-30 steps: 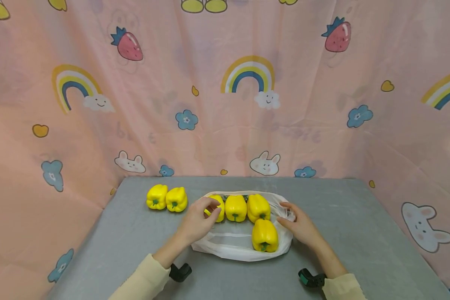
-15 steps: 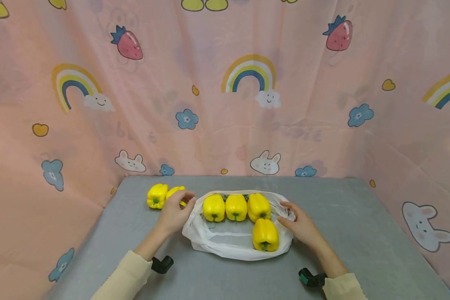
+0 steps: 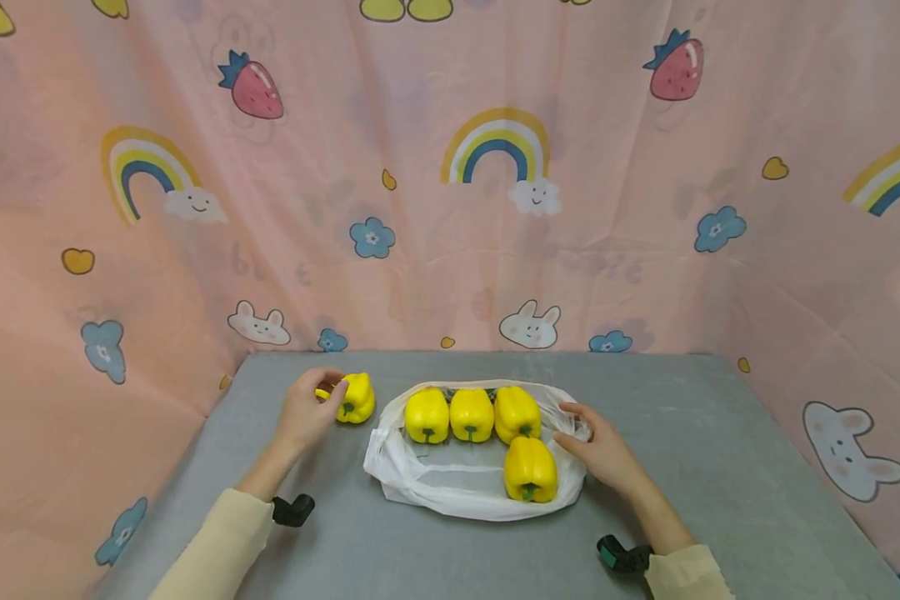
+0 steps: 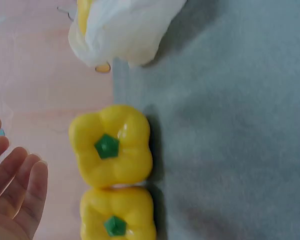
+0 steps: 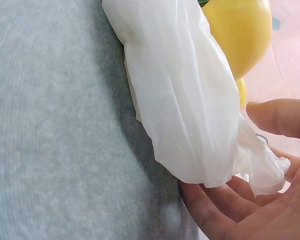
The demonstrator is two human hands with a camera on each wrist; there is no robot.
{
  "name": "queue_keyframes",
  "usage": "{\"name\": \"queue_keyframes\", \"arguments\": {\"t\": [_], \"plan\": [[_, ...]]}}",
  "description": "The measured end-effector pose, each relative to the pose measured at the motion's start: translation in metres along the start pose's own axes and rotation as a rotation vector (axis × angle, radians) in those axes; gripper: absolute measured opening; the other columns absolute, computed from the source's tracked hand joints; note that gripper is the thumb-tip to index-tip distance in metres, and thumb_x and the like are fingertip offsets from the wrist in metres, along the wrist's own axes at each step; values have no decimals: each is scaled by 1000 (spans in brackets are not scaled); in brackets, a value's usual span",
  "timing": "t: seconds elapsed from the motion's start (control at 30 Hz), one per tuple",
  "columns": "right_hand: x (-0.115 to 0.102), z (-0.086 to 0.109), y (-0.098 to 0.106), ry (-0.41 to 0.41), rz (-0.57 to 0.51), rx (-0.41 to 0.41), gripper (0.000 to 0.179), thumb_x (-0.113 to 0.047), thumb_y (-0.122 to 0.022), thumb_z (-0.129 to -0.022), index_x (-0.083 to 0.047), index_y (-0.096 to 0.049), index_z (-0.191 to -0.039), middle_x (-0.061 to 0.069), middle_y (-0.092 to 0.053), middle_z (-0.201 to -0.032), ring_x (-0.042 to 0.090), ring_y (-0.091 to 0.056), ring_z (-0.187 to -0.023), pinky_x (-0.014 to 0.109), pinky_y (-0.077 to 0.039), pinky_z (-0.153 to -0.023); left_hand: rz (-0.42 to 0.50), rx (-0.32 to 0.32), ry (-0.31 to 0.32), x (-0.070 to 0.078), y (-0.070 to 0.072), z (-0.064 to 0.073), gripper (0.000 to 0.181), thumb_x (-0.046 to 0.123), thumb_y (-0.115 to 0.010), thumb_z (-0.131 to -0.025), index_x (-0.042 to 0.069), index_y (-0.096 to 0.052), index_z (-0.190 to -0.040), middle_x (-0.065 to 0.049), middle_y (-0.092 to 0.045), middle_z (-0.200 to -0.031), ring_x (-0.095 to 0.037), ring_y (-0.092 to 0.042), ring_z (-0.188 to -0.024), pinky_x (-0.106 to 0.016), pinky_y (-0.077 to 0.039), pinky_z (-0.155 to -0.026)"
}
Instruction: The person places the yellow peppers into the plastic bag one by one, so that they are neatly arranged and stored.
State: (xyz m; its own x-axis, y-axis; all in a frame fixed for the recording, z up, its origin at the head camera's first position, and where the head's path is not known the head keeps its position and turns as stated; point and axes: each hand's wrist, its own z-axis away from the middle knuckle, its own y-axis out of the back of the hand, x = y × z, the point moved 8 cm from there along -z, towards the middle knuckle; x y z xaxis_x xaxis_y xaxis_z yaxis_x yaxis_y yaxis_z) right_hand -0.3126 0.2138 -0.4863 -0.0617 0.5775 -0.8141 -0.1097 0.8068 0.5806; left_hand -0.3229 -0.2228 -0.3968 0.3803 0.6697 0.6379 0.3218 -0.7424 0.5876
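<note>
Two yellow bell peppers stand side by side left of a white plastic bag. My left hand is over the left pepper, hiding most of it in the head view. Beside it the other pepper shows clearly. In the left wrist view the fingers of that hand are extended, apart from both peppers. Inside the open bag lie several more yellow bell peppers, one in front of the row. My right hand rests at the bag's right side, fingers behind the plastic, thumb standing off it.
A grey table lies under everything. Behind it and at the sides hangs a pink patterned curtain. Each wrist wears a black device, the left one and the right one.
My left hand has moved left from the bag, past its left rim and the right loose pepper, to the left pepper. The bag's left side now spreads wider. My right hand has stayed put.
</note>
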Motion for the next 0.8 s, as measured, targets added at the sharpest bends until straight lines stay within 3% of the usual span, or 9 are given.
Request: {"name": "queue_keyframes", "arguments": {"t": [0.2, 0.37, 0.57, 0.8], "plan": [[0, 2, 0, -11, 9, 9, 61, -29, -65, -100, -4, -42, -151, 29, -39, -153, 48, -36, -140, 68, -31, -110, -2, 5, 82, -25, 8, -2, 24, 13, -66, -99, -4, -67, -115, -18, -68, -110, -31, -64, -97, -46, -56, -85], [0, 3, 0, -12, 18, 18, 60, -28, -65, -100, -3, -43, -150, 29, -40, -152, 47, -39, -138, 68, -34, -108, -8, 47, 126, -44, 16, 0, 26, 14, -65, -100, -5, -66, -118, -19, -66, -112, -33, -62, -99, -48, -54, -86], [-1, 3, -1, -4, 16, 17, 60, -29, -65, -100, -4, -43, -150, 29, -40, -152, 47, -38, -138, 68, -33, -109, -47, 108, 156, -61, 27, -2, 28, 16, -67, -99, -6, -66, -117, -20, -65, -111, -34, -63, -98, -45, -52, -82], [-2, 3, 0, 10, 3, 17, 59, -27, -65, -100, -3, -43, -150, 29, -40, -152, 48, -36, -140, 70, -30, -110, -72, 119, 216, -74, 28, -3, 33, 18, -69, -98, -7, -65, -119, -24, -64, -114, -37, -60, -103, -50, -52, -87]]}}
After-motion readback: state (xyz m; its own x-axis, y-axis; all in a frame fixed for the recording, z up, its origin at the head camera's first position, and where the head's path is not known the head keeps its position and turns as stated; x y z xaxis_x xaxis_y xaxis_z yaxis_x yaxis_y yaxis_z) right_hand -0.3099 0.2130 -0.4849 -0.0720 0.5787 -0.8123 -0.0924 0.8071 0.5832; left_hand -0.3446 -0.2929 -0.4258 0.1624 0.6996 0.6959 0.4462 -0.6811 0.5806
